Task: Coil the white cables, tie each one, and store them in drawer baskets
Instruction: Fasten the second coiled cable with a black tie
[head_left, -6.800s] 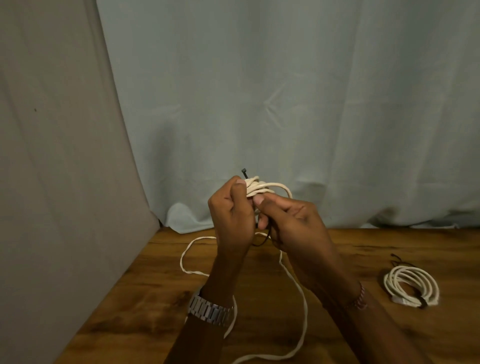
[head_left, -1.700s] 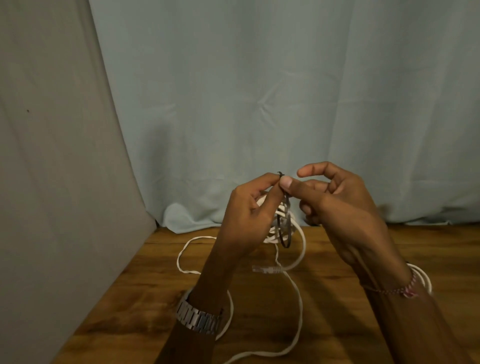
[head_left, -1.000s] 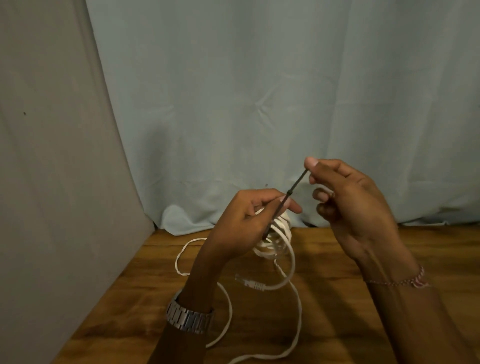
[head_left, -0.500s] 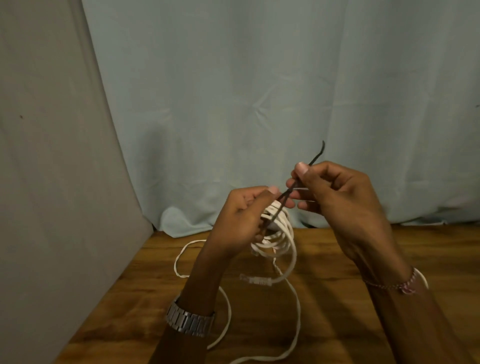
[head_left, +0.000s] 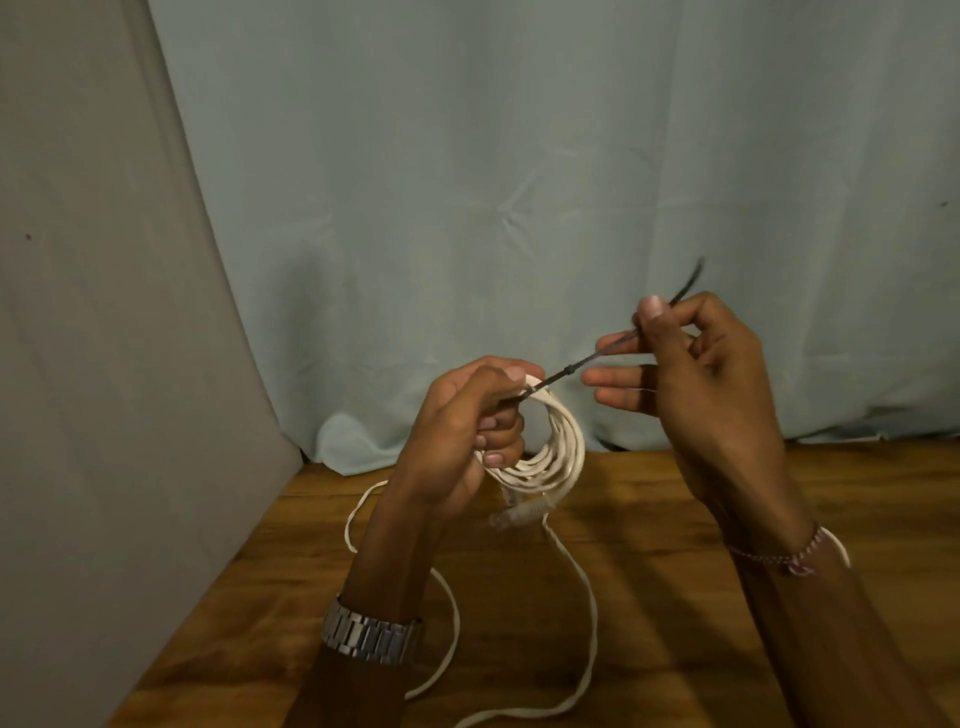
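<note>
1. Left hand (head_left: 457, 441) grips the coiled white round cable (head_left: 545, 447) in the air over the brown wooden desk (head_left: 649, 597), near its back edge.
2. Right hand (head_left: 711, 384) pinches the thin black zip tie (head_left: 597, 357), pulling it snug.
3. Tie's looking almost cinched, but loose cable trails onto the desk and nothing's stored yet.
4. Half a second back the right hand was closer in; now it's pulled further right.

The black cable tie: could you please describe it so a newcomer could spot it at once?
Above the wooden table, the left hand grips a white cable coil. From the coil's top, the black cable tie runs up to the right hand: thin, dark and straight.
</note>
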